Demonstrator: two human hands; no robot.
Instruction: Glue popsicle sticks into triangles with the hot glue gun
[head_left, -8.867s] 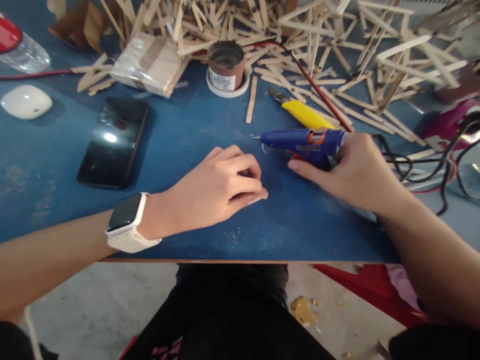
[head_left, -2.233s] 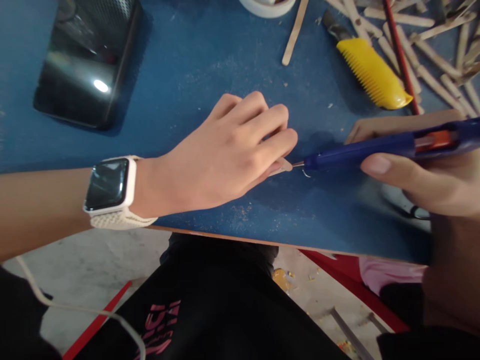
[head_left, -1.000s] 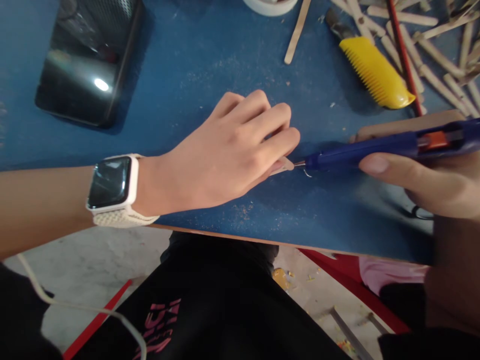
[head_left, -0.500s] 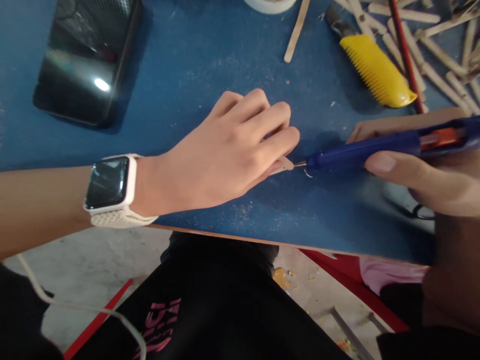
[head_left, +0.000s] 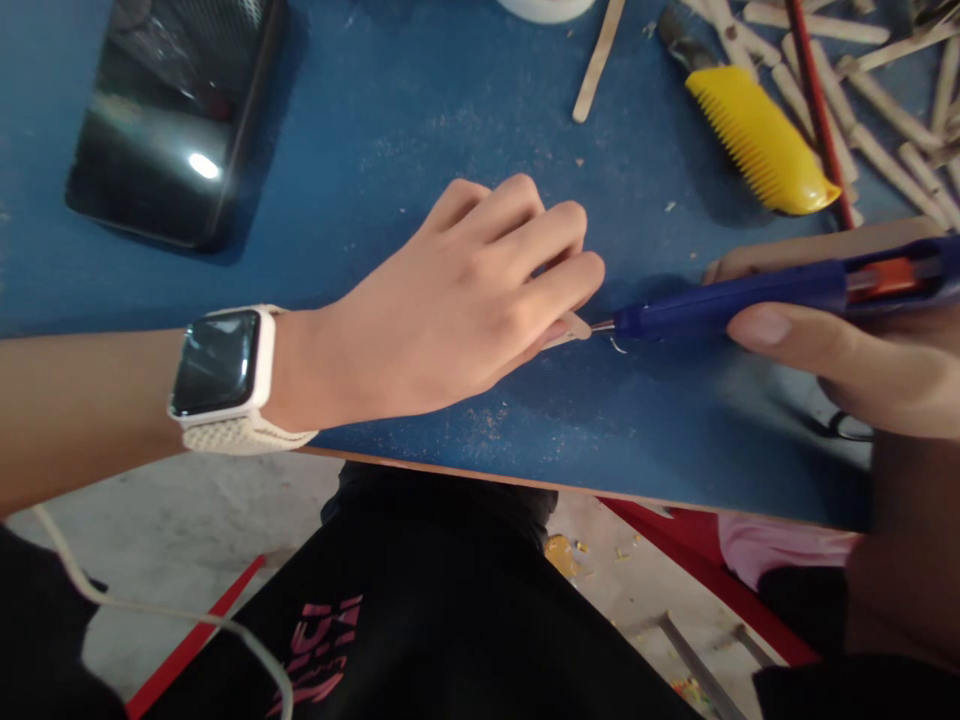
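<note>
On the blue tabletop [head_left: 450, 440], my left hand [head_left: 480, 300] is curled palm down and pinches a short, flat wooden stick [head_left: 577, 327]. Only the stick's end shows past the fingers; the rest is hidden beneath the hand. My right hand [head_left: 862, 360] is closed around a blue pen-shaped power tool [head_left: 720, 300] with an orange part showing in its body. Its thin metal tip meets the stick's end or lies right beside it; I cannot tell which. A small pale curl hangs below the tip.
A glossy black device [head_left: 165, 130] lies at the upper left. At the upper right are a yellow ridged-handled tool [head_left: 761, 140], a red rod [head_left: 817, 110] and several wooden sticks [head_left: 892, 105]. Another stick [head_left: 600, 60] lies near a white round container [head_left: 547, 8]. A cable [head_left: 165, 618] hangs lower left.
Both hands, the stick and the blue tool keep nearly the same pose. The whole view has shifted only slightly.
</note>
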